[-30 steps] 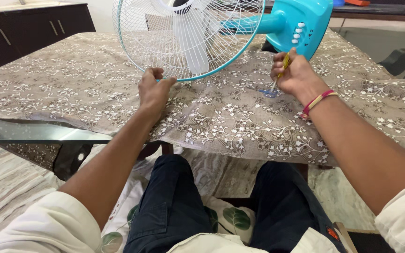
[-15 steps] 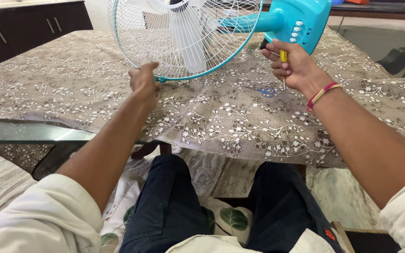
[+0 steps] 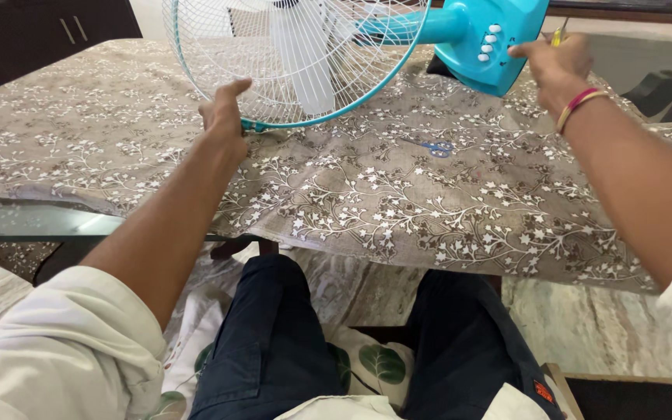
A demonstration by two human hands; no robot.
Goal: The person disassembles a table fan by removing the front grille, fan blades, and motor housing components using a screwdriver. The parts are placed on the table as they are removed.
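Observation:
A turquoise table fan lies on its side on the table. Its white wire cage [image 3: 297, 54] with a turquoise rim faces me, and the turquoise base [image 3: 491, 43] with white buttons is at the upper right. My left hand [image 3: 223, 117] presses against the lower rim of the cage, index finger raised along the wire. My right hand [image 3: 555, 62] rests on the right edge of the base and holds a yellow-handled screwdriver [image 3: 558, 33], of which only the handle top shows above the fingers.
A brown cloth with a white floral print [image 3: 367, 194] covers the glass table [image 3: 33, 222]. Small blue scissors [image 3: 433, 145] lie on the cloth below the fan base. Dark cabinets [image 3: 25, 35] stand at the far left. My legs are under the table's near edge.
My right hand has lifted from the cloth near the scissors and moved up and right to the fan base, carrying the screwdriver. My left hand slid slightly left along the cage rim.

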